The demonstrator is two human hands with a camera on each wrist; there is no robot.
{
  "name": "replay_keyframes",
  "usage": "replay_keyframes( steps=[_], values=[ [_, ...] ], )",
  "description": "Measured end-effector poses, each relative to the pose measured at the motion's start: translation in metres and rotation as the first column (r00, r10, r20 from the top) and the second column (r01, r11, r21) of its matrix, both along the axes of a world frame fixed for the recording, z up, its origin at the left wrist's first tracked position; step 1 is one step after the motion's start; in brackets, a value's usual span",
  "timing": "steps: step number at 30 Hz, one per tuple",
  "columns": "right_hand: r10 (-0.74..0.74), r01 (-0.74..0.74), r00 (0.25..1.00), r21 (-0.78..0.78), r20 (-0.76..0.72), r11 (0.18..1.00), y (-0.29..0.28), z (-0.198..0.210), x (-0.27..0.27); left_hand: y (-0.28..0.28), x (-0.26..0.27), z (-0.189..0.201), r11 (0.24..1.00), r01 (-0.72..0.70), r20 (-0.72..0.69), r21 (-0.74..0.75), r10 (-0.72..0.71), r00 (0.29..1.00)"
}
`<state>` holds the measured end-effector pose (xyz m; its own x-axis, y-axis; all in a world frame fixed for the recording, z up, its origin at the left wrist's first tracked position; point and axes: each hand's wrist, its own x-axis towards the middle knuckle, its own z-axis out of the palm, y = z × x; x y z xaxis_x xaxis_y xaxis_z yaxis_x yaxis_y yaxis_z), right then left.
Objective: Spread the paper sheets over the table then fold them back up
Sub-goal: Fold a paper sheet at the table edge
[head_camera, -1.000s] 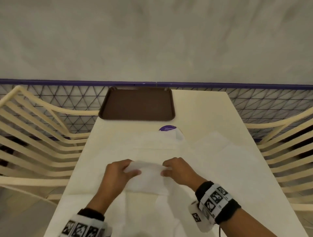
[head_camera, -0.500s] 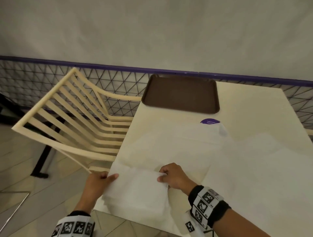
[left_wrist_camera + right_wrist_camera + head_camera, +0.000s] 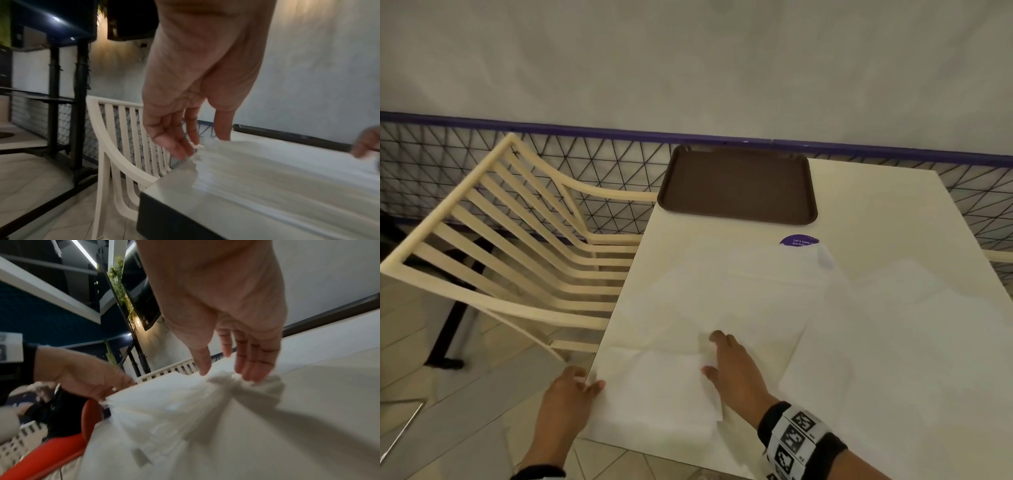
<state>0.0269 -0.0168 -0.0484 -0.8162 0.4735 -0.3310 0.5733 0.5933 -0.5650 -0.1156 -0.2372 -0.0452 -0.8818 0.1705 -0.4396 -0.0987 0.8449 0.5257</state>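
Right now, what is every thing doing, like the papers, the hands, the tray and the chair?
Folded paper sheet: held at the table's near left corner.
Left hand: pinches its left edge.
Right hand: pinches its right edge.
Spread paper sheets: lying flat.
Tray: empty, flat.
Chair: upright, unoccupied.

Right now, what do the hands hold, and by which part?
Both hold one paper sheet: left hand pinches its left corner, right hand its right edge.

Our left hand [image 3: 566, 394] reaches over the near left table corner, its thumb and fingertips [image 3: 180, 146] pinching a paper edge. Our right hand [image 3: 732, 366] lies farther in, palm down, fingers [image 3: 255, 368] nearly straight, bunching the paper against the thumb. A marker-printed band wraps our right wrist.
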Motion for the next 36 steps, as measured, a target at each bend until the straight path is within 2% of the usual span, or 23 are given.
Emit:
replay_keyframes(
  steps=[2,6,9,13,15,17,18,20,23,25,28,31,34,36],
  values=[
    [-0.029,0.034,0.994,-0.045,0.108,0.998,0.003,-0.002,0.009,-0.009,0.004,-0.003,0.997,-0.015,0.069,-0.079,0.02,0.997],
    [0.156,-0.081,0.934,-0.237,0.321,0.968,0.007,-0.004,0.022,-0.012,0.013,0.002,0.997,-0.078,0.175,-0.005,0.077,0.981],
    [0.254,-0.129,0.917,-0.372,0.308,0.919,0.005,-0.002,0.024,-0.008,0.011,0.003,0.998,-0.061,0.136,0.026,0.057,0.989],
    [0.318,-0.196,0.908,-0.393,0.274,0.899,0.006,0.004,0.029,-0.006,0.01,0.003,0.997,-0.07,0.117,0.01,0.068,0.991],
    [0.336,-0.238,0.906,-0.349,0.256,0.907,0.008,0.007,0.033,-0.004,0.013,0.002,0.996,-0.025,0.095,-0.084,0.033,0.995],
    [0.332,-0.265,0.907,-0.262,0.258,0.928,0.014,0.009,0.039,-0.002,0.015,0.006,0.965,0.051,0.045,-0.258,-0.041,0.998],
    [0.307,-0.255,0.919,-0.22,0.248,0.941,0.019,0.01,0.044,0.002,0.018,0.011,0.949,0.068,-0.003,-0.309,-0.072,0.997],
    [0.212,-0.178,0.961,-0.193,0.176,0.965,0.035,0.013,0.058,0.017,0.024,0.021,0.944,0.106,-0.136,-0.313,-0.155,0.978],
    [0.047,-0.04,0.998,-0.183,0.034,0.982,0.067,0.02,0.09,0.054,0.036,0.025,0.958,0.224,-0.318,-0.18,-0.272,0.908],
    [-0.067,0.063,0.998,-0.149,-0.021,0.987,0.091,0.024,0.116,0.087,0.046,0.022,0.933,0.348,-0.378,-0.09,-0.355,0.855],
    [-0.225,0.222,0.973,-0.063,-0.054,0.973,0.127,0.028,0.156,0.151,0.065,0.015,0.838,0.546,-0.396,0.004,-0.5,0.77],
    [-0.369,0.368,0.927,-0.035,-0.07,0.929,0.157,0.029,0.195,0.221,0.087,0.005,0.698,0.712,-0.41,0.078,-0.628,0.661],
    [-0.484,0.481,0.869,-0.052,-0.107,0.875,0.177,0.03,0.23,0.292,0.111,-0.002,0.6,0.796,-0.401,0.079,-0.712,0.576],
    [-0.545,0.54,0.825,-0.076,-0.148,0.838,0.187,0.03,0.25,0.337,0.126,-0.007,0.551,0.834,-0.389,0.022,-0.764,0.515]
  ],
)
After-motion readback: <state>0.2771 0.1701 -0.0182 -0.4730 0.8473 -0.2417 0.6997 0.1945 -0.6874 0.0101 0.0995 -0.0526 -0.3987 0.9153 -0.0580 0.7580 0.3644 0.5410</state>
